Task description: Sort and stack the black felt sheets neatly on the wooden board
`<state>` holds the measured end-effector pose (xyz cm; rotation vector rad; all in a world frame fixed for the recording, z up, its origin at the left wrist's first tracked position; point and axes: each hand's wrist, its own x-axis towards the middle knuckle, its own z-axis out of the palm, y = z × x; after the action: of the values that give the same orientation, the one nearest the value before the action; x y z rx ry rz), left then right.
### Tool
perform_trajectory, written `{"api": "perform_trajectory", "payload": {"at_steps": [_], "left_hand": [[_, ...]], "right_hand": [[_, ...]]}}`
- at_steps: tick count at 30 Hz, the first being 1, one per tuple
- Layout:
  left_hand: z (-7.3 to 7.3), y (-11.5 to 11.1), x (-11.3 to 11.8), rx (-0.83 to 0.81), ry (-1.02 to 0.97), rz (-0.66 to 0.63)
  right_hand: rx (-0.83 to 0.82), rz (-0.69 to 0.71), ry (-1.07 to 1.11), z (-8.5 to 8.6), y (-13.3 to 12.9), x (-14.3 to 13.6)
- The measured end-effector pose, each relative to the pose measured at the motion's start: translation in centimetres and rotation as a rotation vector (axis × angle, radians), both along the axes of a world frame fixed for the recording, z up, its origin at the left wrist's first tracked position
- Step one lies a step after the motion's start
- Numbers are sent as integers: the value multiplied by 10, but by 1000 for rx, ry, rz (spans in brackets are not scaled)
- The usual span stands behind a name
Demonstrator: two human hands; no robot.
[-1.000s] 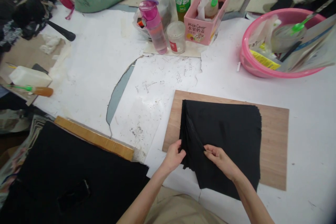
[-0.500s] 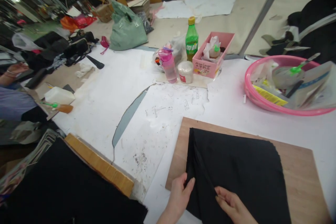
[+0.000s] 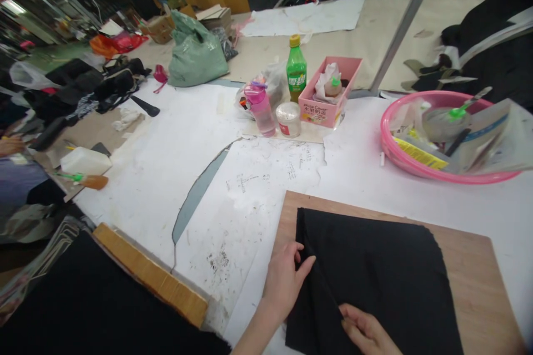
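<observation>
A piece of black fabric (image 3: pixel 387 272) lies on a wooden board (image 3: pixel 474 266), with a narrow fold along its left side. My right hand (image 3: pixel 366 328) pinches the loose edge of that fold between thumb and fingers, near the bottom of the view. At the fabric's left edge rests my left hand (image 3: pixel 287 274), thumb and curled forefinger apart, touching the folded strip. Part of the fabric's lower end is cut off by the frame.
More black fabric (image 3: pixel 83 299) lies at lower left beside a yellow-brown block strip (image 3: pixel 150 274). A pink basin (image 3: pixel 385 133) stands at right. Beyond the board are a pink bottle (image 3: pixel 261 111), a white tub (image 3: pixel 288 120), a green bottle (image 3: pixel 296 69) and a pink box (image 3: pixel 318 113).
My left hand has slid up along the fabric's left edge, and its thumb and forefinger have parted. My right hand keeps its pinch in nearly the same place. The view has shifted slightly.
</observation>
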<state>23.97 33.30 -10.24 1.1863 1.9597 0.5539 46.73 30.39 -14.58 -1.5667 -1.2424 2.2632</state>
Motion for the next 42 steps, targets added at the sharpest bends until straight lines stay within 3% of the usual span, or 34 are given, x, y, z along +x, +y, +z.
{"api": "perform_trajectory", "payload": {"at_steps": [6, 16, 27, 32, 42], "left_hand": [[-6, -2, 6, -58, -67, 14], [-23, -8, 0, -94, -298, 64], [-16, -4, -19, -136, -625, -6], [-18, -15, -16, -106, -588, 25], [-26, -21, -7, -124, -271, 69]], "right_hand": [[-25, 92, 187, 5, 5, -1], [145, -16, 40, 16, 20, -45], [3, 32, 94, 11, 27, -37], [-25, 32, 121, 14, 30, -37], [-39, 11, 107, 10, 28, -35]]}}
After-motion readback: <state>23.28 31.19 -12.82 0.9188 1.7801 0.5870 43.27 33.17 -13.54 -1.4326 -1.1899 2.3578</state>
